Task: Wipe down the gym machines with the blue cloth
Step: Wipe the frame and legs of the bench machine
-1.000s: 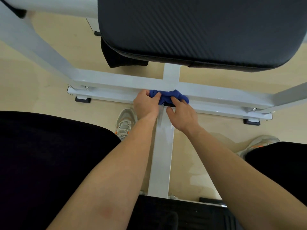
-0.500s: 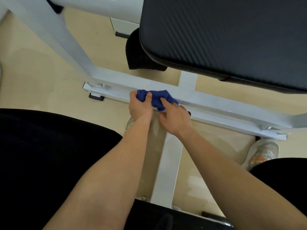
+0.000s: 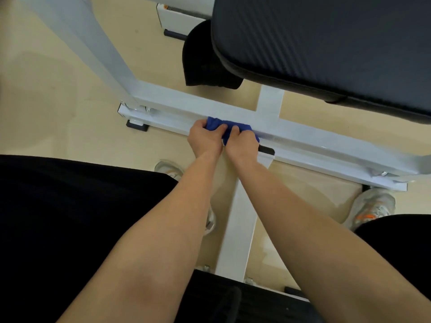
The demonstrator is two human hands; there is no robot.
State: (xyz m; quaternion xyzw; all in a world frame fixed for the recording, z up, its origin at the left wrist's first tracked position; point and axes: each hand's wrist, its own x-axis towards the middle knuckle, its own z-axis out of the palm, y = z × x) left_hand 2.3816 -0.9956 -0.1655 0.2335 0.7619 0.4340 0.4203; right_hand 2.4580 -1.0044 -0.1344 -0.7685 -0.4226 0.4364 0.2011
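Observation from the head view, looking down between the person's knees.

Task item: the blue cloth [image 3: 243, 128] is bunched into a wad and lies against the near edge of the white crossbar [image 3: 168, 101] at the base of the gym machine [image 3: 93, 43]. It sits just left of the point where the centre beam [image 3: 238, 229] meets the crossbar.

Hands: the left hand [image 3: 204, 141] and the right hand [image 3: 241, 145] are side by side and touching. Both have fingers curled over the cloth and clamp it onto the bar. The left hand covers the left end of the wad, the right hand covers its right end, and blue fabric shows between and beyond the fingers. Both forearms are bare and extended forward.

Surroundings: a black padded seat [image 3: 326, 43] overhangs the crossbar at upper right, with a black roller pad [image 3: 203, 59] beneath its left edge. A black rubber foot [image 3: 136, 125] supports the crossbar's left end on the beige floor [image 3: 58, 89]. A light-coloured shoe [image 3: 169, 169] stands just left of the centre beam; a second shoe [image 3: 370, 209], with orange marks, stands to its right near the crossbar's far end. Black clothing [image 3: 70, 217] covers both legs.
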